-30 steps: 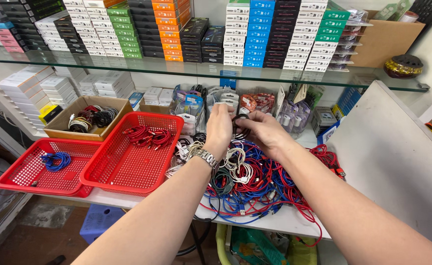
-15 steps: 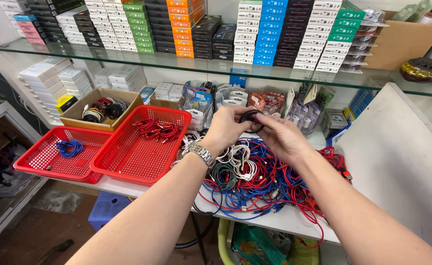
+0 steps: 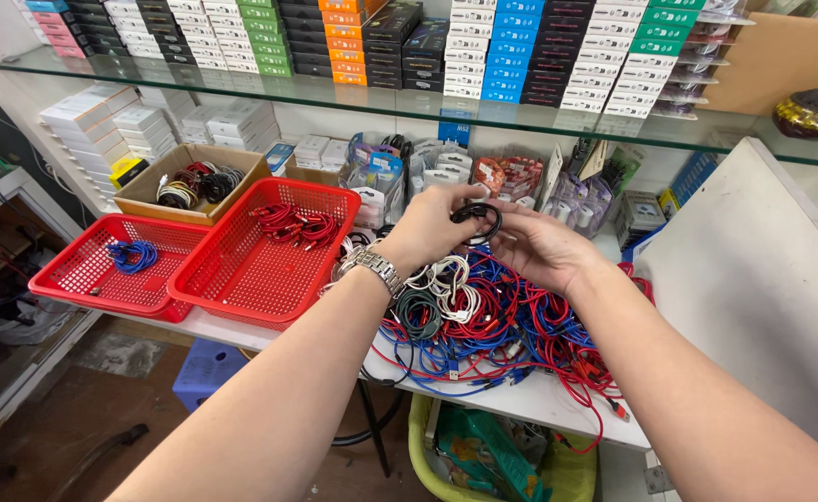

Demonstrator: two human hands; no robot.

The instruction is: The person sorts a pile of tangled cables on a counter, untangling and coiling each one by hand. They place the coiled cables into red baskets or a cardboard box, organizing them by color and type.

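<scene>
Hands (image 3: 483, 237) together, fingers pinching small black cable coil (image 3: 477, 221), looped round, glossy.

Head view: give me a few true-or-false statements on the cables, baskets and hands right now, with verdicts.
1. Both hands hold a coiled black cable above the cable pile. True.
2. The larger red basket holds blue cables. False: it holds red cables; the blue ones lie in the smaller red basket.
3. The left hand wears a metal wristwatch. True.
4. The right hand rests flat on the table. False: it is raised, at the black coil.
5. The cardboard box is empty. False: it holds coiled cables.
</scene>
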